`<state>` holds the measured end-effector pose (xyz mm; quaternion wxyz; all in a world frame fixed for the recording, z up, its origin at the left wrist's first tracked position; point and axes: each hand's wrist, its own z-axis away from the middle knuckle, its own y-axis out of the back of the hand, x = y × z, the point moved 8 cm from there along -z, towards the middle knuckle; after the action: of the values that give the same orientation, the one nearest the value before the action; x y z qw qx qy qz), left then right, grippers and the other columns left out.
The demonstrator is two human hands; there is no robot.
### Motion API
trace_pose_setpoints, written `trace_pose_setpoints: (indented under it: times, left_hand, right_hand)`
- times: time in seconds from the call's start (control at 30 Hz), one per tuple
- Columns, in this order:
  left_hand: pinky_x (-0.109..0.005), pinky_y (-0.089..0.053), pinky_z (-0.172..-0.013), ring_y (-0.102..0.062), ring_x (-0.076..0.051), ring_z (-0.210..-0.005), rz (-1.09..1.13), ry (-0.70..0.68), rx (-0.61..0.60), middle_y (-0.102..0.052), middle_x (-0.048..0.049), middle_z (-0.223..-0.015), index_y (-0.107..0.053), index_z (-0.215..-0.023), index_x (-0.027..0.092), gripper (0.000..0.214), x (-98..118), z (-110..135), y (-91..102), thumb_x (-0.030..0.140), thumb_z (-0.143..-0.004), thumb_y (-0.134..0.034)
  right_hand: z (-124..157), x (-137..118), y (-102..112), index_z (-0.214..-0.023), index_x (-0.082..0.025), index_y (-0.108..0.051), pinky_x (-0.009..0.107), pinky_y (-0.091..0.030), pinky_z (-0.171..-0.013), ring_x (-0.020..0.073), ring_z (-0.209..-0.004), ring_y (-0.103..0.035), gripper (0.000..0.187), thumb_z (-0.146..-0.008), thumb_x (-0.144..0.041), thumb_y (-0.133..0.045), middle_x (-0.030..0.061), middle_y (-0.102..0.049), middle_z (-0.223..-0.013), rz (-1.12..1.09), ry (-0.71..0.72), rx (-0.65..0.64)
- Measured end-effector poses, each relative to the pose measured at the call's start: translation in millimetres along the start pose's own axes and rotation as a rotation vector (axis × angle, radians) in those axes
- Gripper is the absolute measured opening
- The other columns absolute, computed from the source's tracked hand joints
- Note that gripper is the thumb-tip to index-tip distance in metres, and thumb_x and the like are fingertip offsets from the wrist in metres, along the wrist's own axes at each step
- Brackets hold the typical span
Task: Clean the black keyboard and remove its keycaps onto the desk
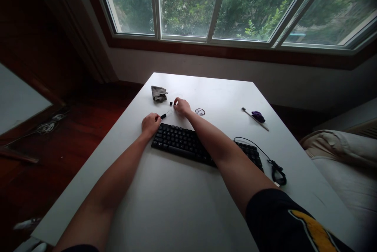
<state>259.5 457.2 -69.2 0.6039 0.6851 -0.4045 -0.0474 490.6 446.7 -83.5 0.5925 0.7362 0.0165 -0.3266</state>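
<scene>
My left hand [151, 123] is closed at the upper left corner of a black keyboard [179, 142]. Out of its fingers sticks a keycap puller [165, 115] with a black handle and a thin, pale end. Beyond the keyboard, my right hand [182, 106] rests low over the table, fingertips pinched on a small black keycap [174, 104]. Just left of those fingertips lies another black keycap [171, 103]. My right forearm crosses over the keyboard and hides part of its right half.
A crumpled grey cloth [159, 94] lies at the white table's [176, 201] far left. Right of my right hand is a thin round thing [200, 112]. Farther right are a toothbrush [255, 119], a purple bundle [258, 116] and the keyboard's coiled cable [278, 173].
</scene>
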Motion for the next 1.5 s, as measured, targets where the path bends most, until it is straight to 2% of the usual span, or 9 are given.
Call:
trace_pose_setpoints:
  times: [0.1,0.23,0.4,0.63,0.7,0.87,1.03,1.23,1.5]
  left_hand:
    - [-0.033,-0.045,-0.078,-0.062,-0.022,-0.084,-0.002,-0.005,0.004,-0.070,-0.0066,-0.095,-0.071,-0.090,0.023,0.023,0.4,-0.5,-0.5,0.036,-0.091,-0.052]
    - [-0.033,-0.044,-0.076,-0.061,-0.021,-0.082,0.011,-0.017,0.010,-0.070,-0.0062,-0.094,-0.070,-0.088,0.023,0.023,1.1,-0.6,-1.6,0.036,-0.091,-0.052]
    - [-0.032,-0.043,-0.075,-0.061,-0.021,-0.080,0.065,-0.017,0.031,-0.070,-0.0066,-0.093,-0.070,-0.087,0.022,0.022,2.6,1.2,1.7,0.035,-0.089,-0.053]
    - [-0.030,-0.045,-0.074,-0.061,-0.019,-0.076,0.295,-0.047,0.060,-0.071,-0.0049,-0.091,-0.071,-0.092,0.021,0.023,17.7,7.3,15.8,0.037,-0.088,-0.054]
    - [-0.030,-0.046,-0.074,-0.062,-0.018,-0.076,0.373,-0.079,0.066,-0.072,-0.0045,-0.092,-0.071,-0.094,0.021,0.025,28.3,10.7,18.5,0.038,-0.089,-0.053]
    - [-0.029,-0.047,-0.074,-0.063,-0.019,-0.079,0.484,-0.160,0.016,-0.073,-0.0043,-0.092,-0.071,-0.096,0.021,0.027,61.6,23.2,15.4,0.039,-0.090,-0.053]
    - [-0.030,-0.047,-0.074,-0.065,-0.019,-0.076,0.491,-0.268,-0.070,-0.074,-0.0028,-0.084,-0.071,-0.097,0.022,0.027,92.6,37.7,16.6,0.039,-0.092,-0.051]
    - [-0.030,-0.047,-0.073,-0.065,-0.019,-0.075,0.431,-0.339,-0.113,-0.073,-0.0014,-0.081,-0.070,-0.097,0.022,0.027,113.7,53.1,18.5,0.038,-0.094,-0.048]
    - [-0.037,-0.047,-0.087,-0.063,-0.024,-0.095,0.299,-0.374,0.023,-0.072,-0.0062,-0.099,-0.070,-0.098,0.022,0.028,117.6,67.4,24.3,0.036,-0.095,-0.046]
  right_hand:
    - [-1.5,2.1,0.2,-0.114,-0.023,-0.061,0.031,-0.044,-0.074,0.0227,-0.093,-0.061,0.025,-0.090,-0.032,-0.060,0.0106,-0.068,-0.112,-0.007,-0.011,0.021]
    - [1.8,4.3,3.8,-0.124,-0.023,-0.056,0.030,-0.046,-0.076,0.0216,-0.093,-0.061,0.037,-0.089,-0.031,-0.063,0.0103,-0.067,-0.114,-0.054,-0.012,-0.005]
    - [18.7,7.1,22.6,-0.131,-0.022,-0.053,0.030,-0.047,-0.076,0.0202,-0.091,-0.062,0.043,-0.089,-0.030,-0.063,0.0090,-0.069,-0.109,-0.150,0.023,-0.091]
    - [86.0,9.9,69.4,-0.118,-0.023,-0.063,0.030,-0.048,-0.071,0.0170,-0.082,-0.063,0.030,-0.090,-0.035,-0.060,0.0046,-0.071,-0.096,-0.350,0.124,-0.062]
    - [110.4,9.1,80.7,-0.115,-0.025,-0.063,0.030,-0.048,-0.072,0.0161,-0.079,-0.063,0.029,-0.088,-0.035,-0.061,0.0021,-0.071,-0.090,-0.415,0.164,-0.033]
    - [157.9,17.4,97.8,-0.114,-0.024,-0.061,0.029,-0.051,-0.071,0.0148,-0.075,-0.065,0.030,-0.086,-0.035,-0.061,0.0002,-0.070,-0.084,-0.614,0.146,0.022]
    - [185.8,15.7,100.2,-0.119,-0.022,-0.057,0.028,-0.053,-0.067,0.0154,-0.073,-0.067,0.037,-0.084,-0.031,-0.063,0.0017,-0.070,-0.085,-0.797,0.161,-0.010]
    - [214.7,7.0,104.3,-0.111,-0.022,-0.062,0.029,-0.055,-0.069,0.0156,-0.072,-0.069,0.028,-0.083,-0.027,-0.063,0.0016,-0.071,-0.082,-0.851,0.212,-0.011]
    - [217.3,33.4,99.4,-0.103,-0.020,-0.062,0.028,-0.054,-0.065,0.0173,-0.075,-0.070,0.031,-0.077,-0.033,-0.073,0.0019,-0.070,-0.079,-1.030,0.109,0.008]
